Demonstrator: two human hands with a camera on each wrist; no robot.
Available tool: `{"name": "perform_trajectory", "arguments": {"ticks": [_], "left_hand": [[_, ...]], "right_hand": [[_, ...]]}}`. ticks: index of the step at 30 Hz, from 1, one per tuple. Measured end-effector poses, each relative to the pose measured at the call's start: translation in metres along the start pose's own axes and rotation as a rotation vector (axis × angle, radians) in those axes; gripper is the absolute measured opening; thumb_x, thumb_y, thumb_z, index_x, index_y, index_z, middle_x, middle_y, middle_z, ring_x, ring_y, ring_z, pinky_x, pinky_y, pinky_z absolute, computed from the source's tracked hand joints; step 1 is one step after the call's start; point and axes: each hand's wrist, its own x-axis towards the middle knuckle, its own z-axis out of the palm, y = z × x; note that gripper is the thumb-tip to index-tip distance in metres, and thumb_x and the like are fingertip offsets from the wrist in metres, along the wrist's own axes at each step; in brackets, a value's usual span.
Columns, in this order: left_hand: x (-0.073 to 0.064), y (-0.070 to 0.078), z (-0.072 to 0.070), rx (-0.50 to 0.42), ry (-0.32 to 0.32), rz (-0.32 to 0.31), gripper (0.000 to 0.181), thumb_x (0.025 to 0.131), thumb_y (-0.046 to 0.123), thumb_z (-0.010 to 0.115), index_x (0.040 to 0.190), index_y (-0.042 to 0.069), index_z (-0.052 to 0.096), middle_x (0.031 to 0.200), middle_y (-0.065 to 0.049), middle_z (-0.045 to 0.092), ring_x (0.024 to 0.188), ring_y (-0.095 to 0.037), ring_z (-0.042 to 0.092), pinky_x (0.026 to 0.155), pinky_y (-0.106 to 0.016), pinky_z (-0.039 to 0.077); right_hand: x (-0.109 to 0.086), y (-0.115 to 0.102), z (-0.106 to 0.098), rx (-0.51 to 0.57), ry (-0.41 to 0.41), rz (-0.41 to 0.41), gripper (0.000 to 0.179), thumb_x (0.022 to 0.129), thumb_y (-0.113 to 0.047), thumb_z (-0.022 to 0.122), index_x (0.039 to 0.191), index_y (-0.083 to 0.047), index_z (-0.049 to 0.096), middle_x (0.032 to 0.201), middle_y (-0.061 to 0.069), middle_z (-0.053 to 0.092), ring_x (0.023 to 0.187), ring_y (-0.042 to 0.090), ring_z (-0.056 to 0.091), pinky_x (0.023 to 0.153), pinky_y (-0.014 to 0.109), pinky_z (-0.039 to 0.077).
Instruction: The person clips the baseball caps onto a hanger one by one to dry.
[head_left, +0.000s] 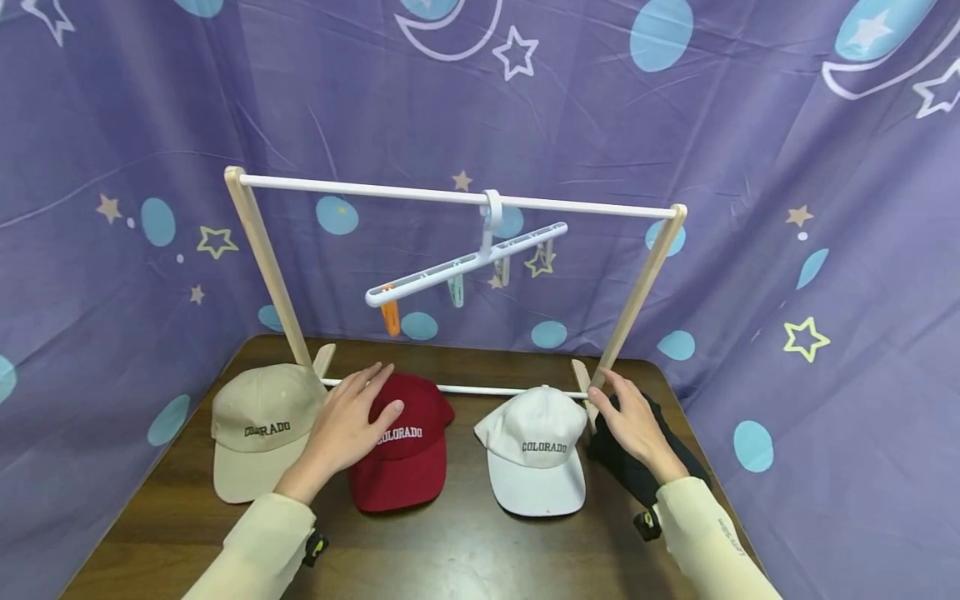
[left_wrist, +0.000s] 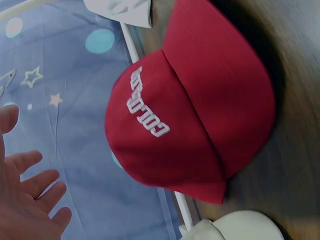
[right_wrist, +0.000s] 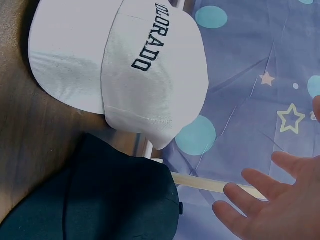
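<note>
- Matt, smooth-looking cloth on the red cap [head_left: 405, 475], with raised, thread-like lettering [left_wrist: 150, 120].
- Matt cloth, finely ribbed at the brim, on the white cap [head_left: 545, 425].
- Matt cloth also on the beige cap [head_left: 258, 400] and black cap [right_wrist: 125, 200].
- Wood-grained, faintly glossy finish across the worktop [head_left: 472, 554].
- Pale, matt, smooth wood for the posts [head_left: 267, 267].
- Smooth plastic look on the hanger [head_left: 420, 281] and clips [head_left: 391, 318].
- Thin, creased cloth for the backdrop [head_left: 420, 108].

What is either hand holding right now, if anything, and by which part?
Nothing is held: the left hand is empty near the red cap, and the right hand is empty near the black cap.
</note>
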Motion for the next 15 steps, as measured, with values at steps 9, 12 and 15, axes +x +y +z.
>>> {"name": "perform_trajectory", "arguments": {"ticks": [9,12,15], "left_hand": [[0.009,0.018,0.011,-0.055,-0.033,0.010,0.065,0.105,0.042,0.063,0.160,0.010,0.048,0.160,-0.020,0.050,0.145,-0.048,0.046,0.119,-0.067,0.031],[0.012,0.023,0.014,-0.084,-0.039,0.010,0.063,0.105,0.040,0.063,0.159,0.010,0.050,0.159,-0.020,0.050,0.145,-0.048,0.046,0.119,-0.067,0.031],[0.014,0.027,0.018,-0.106,-0.052,0.012,0.063,0.105,0.040,0.063,0.159,0.010,0.050,0.159,-0.020,0.050,0.145,-0.047,0.046,0.119,-0.067,0.031]], "right_hand": [[0.008,-0.001,0.001,0.027,0.007,0.014,0.060,0.112,-0.042,0.049,0.158,-0.004,0.044,0.139,0.024,0.059,0.132,0.043,0.054,0.108,0.064,0.040],[0.011,-0.001,0.002,0.046,0.000,0.024,0.061,0.112,-0.043,0.049,0.158,-0.004,0.045,0.135,0.022,0.061,0.130,0.042,0.056,0.108,0.063,0.041],[0.014,-0.001,0.004,0.059,-0.014,0.038,0.060,0.112,-0.042,0.048,0.159,-0.004,0.044,0.137,0.022,0.061,0.129,0.041,0.057,0.108,0.063,0.042]]}}
